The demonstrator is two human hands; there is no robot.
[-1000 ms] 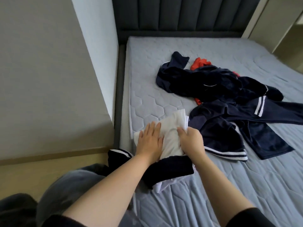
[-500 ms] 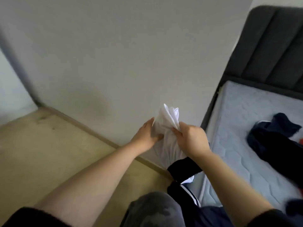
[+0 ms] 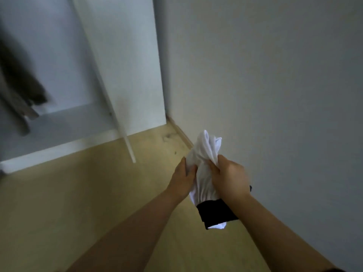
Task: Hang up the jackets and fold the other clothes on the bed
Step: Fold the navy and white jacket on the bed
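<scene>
One white garment [image 3: 204,173] with a black band [image 3: 216,213] at its lower end is bunched between two bare hands, held in the air over a pale wooden floor [image 3: 78,203] in the near right of the view. The left hand [image 3: 181,177] curls its fingers round the left side of the cloth. The right hand [image 3: 228,177] grips the right side, thumb and fingers pinching the gathered fabric, and a loose white tip sticks up above both. Just to the right is a plain grey wall [image 3: 275,75], with a skirting board [image 3: 180,134] running along its foot. At the far left stands an open white wardrobe [image 3: 125,75], where blurred grey clothes [image 3: 17,85] hang. As a judgement, this garment is in mid-handling: it is neither folded flat nor hung up, so its step is not done. The bed is out of view, so how many clothes are left cannot be told. No brand, label or writing can be read anywhere.
</scene>
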